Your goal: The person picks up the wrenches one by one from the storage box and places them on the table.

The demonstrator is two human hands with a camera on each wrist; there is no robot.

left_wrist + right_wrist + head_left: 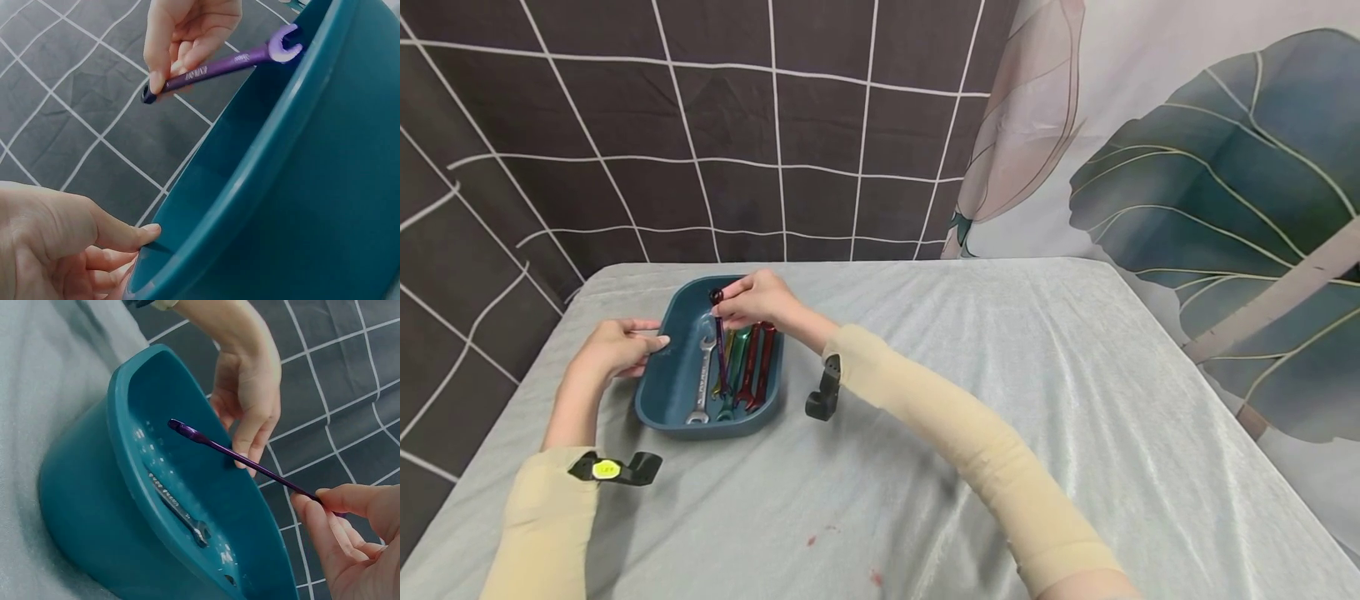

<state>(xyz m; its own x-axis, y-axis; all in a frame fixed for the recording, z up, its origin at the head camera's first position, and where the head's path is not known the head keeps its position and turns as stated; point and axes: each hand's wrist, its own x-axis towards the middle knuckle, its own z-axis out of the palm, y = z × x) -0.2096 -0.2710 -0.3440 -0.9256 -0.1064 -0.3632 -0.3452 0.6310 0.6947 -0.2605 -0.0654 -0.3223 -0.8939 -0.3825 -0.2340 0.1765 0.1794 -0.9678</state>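
A blue plastic tub (715, 430) with rounded corners stands on the cloth-covered table, holding several wrenches. At its left side my left hand (613, 348) pinches the rim, thumb on the inner side and fingers outside. My right hand (758, 300) pinches a purple wrench (219, 67) near one end, above the tub. Tilted, the wrench points its open-jawed end down into the tub. Beneath it lies a silver wrench (178, 512) on the tub floor. Green (735, 367) and red wrenches (765, 367) lie along the right side, with a gold one (727, 354) partly hidden.
The table (925, 417) has a pale, wrinkled cloth with small reddish spots near the front. A dark curtain with a white grid (820, 125) hangs behind and to the left. A leaf-patterned curtain (1187, 192) hangs at the right.
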